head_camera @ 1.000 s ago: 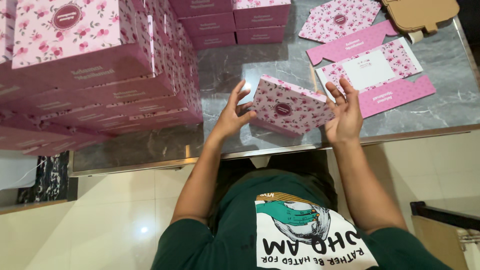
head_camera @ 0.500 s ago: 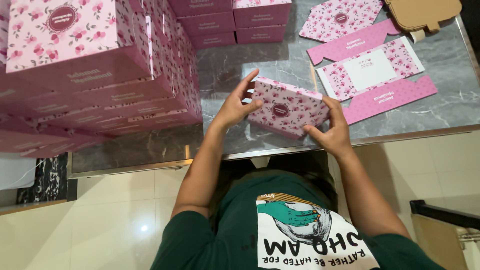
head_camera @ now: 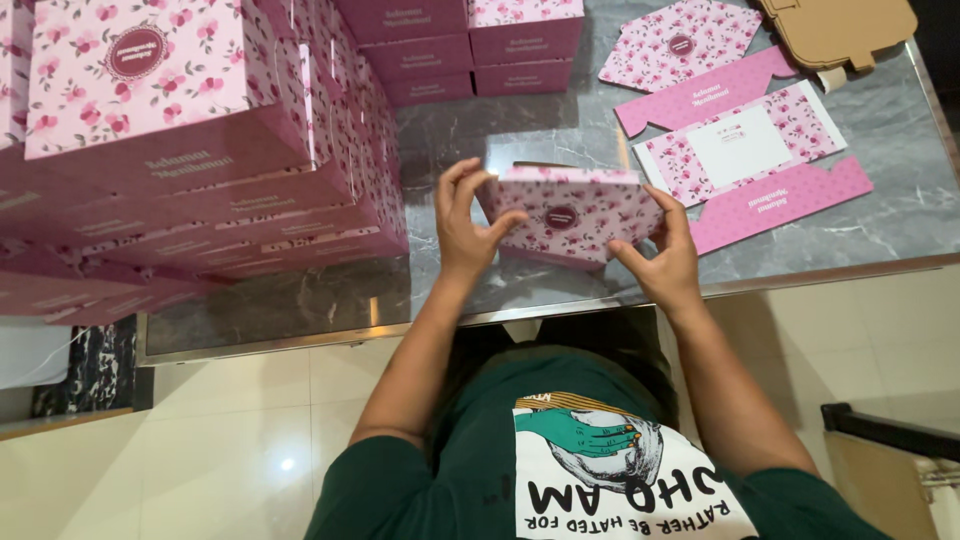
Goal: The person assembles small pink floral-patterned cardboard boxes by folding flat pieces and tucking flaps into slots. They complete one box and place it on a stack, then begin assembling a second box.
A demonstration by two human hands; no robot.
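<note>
While tilted above the table, floral box [head_camera: 575,215] sits between left hand [head_camera: 465,225] and right hand [head_camera: 662,262].

Both forearms are reaching forward from the torso, converging toward the middle. Left hand [head_camera: 463,228] is sitting upright, fingers curled, thumb pointing right, pinching with fingertips. Right hand [head_camera: 665,262] is sitting slightly lower, palm turned inward, index finger and thumb extended up-left, remaining fingers tucked. Wrists are nearly straight, elbows bent and held close to the body. Both hands are gripping, not flat.
</note>
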